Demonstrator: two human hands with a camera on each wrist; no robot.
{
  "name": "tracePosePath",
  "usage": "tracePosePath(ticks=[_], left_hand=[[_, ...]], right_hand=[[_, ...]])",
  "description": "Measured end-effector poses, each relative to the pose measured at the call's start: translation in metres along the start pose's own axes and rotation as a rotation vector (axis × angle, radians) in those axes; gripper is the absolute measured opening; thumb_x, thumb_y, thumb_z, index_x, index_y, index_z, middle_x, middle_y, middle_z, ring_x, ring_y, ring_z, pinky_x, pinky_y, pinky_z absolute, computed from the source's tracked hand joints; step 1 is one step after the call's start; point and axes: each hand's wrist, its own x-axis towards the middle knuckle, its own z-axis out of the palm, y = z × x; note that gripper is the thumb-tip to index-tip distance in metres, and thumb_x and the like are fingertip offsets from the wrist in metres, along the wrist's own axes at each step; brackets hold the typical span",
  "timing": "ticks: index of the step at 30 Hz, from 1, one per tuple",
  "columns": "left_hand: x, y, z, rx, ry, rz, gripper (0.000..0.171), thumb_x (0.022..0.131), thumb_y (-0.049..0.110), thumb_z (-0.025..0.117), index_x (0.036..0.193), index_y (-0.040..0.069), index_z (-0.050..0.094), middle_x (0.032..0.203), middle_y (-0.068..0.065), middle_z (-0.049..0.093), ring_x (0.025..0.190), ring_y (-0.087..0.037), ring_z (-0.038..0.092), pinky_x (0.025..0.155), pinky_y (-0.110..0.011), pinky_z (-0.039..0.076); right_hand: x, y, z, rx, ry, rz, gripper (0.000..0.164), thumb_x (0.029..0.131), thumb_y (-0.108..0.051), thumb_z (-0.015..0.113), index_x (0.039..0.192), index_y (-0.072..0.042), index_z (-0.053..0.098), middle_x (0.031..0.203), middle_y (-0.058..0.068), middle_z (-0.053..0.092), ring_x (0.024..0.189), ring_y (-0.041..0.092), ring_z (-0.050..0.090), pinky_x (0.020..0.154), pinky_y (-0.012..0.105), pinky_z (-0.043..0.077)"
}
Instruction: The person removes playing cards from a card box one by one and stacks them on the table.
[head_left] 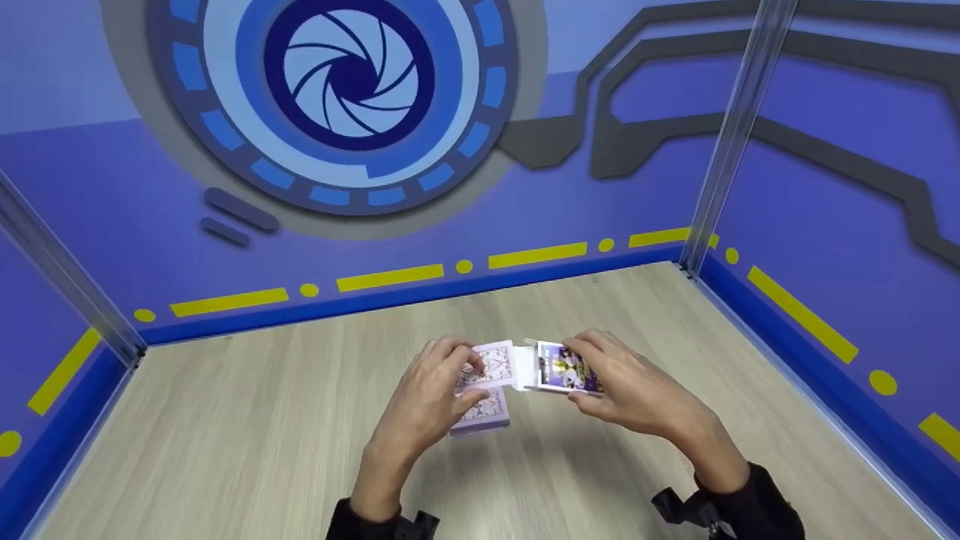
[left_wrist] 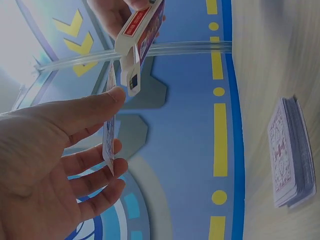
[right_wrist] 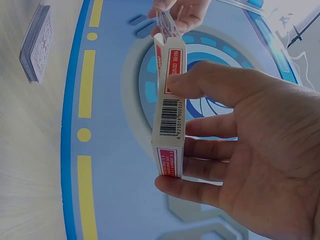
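My left hand [head_left: 431, 386] pinches a thin playing card or a few cards [head_left: 495, 363] with a patterned back, held by thumb and fingers above the table. Facing it, my right hand [head_left: 634, 382] grips a card box [head_left: 561, 367] with a dark printed front; its flap end points at the cards. A barcode and red labels show on the box's narrow side [right_wrist: 171, 117] in the right wrist view. Below the left hand, a stack of playing cards [head_left: 481, 414] with the same patterned back lies on the table. How many cards the left hand holds cannot be told.
The pale wooden table [head_left: 262, 420] is bordered by blue-purple panels [head_left: 375, 262] with yellow dashes along their lower edges. Clear posts [head_left: 739, 120] stand at the corners. Both wrists carry black straps with small cameras [head_left: 667, 504].
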Motion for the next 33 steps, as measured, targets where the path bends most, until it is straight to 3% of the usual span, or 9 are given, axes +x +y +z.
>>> tracePosePath(ticks=[10,20,33], left_hand=[[-0.002,-0.015,-0.007,-0.047,0.060,-0.040,0.032,0.081,0.021,0.090,0.103,0.014,0.068,0.127,-0.006,0.065,0.120,-0.027,0.059,0.102,-0.046,0.048],[-0.001,-0.028,0.005,-0.049,-0.030,-0.126,0.034,0.083,0.032,0.088,0.104,0.015,0.068,0.111,0.002,0.067,0.092,-0.015,0.057,0.079,-0.035,0.050],[-0.004,-0.035,0.039,-0.010,-0.152,-0.217,0.027,0.086,0.018,0.086,0.105,0.011,0.068,0.118,-0.007,0.067,0.105,-0.024,0.060,0.093,-0.045,0.052]], right_hand=[[-0.003,0.004,-0.007,0.009,0.036,0.006,0.061,0.089,-0.020,0.079,0.141,-0.002,0.055,0.132,0.008,0.057,0.107,0.016,0.055,0.085,0.036,0.053],[-0.004,0.006,-0.014,0.009,0.068,0.021,0.060,0.089,-0.021,0.081,0.140,-0.003,0.056,0.131,0.008,0.058,0.107,0.016,0.055,0.085,0.035,0.052],[-0.006,0.010,-0.018,0.014,0.064,0.040,0.061,0.088,-0.019,0.080,0.141,-0.001,0.055,0.131,0.010,0.057,0.103,0.016,0.056,0.083,0.035,0.053]])
